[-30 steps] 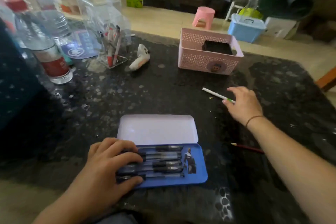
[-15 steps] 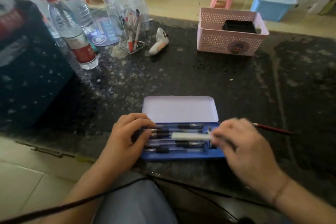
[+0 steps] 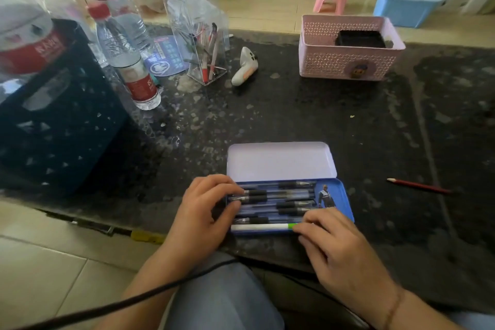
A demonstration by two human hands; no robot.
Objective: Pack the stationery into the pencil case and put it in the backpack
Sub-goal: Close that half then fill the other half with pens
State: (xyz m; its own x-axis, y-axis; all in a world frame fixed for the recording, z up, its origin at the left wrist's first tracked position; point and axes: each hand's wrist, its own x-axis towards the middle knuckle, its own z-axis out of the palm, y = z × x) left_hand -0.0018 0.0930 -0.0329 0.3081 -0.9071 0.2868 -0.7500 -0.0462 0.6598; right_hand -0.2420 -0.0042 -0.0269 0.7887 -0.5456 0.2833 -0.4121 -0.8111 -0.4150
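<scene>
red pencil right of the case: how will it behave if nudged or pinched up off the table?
The red pencil is thin and straight, so probably stiff and light. It lies flat and alone on the smooth dark tabletop, so a sideways nudge may roll it, unless it is faceted, which I cannot tell. It sits low, so a pinch could slip; its sharpened tip looks breakable.

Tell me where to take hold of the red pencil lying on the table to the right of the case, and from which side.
Pinch the red pencil at mid-shaft, coming straight down from above with the right hand. It lies flat on the dark table, alone to the right of the pencil case, its sharpened tip toward the case, so thumb and forefinger can probably straddle the thin shaft without nearing the point.
</scene>
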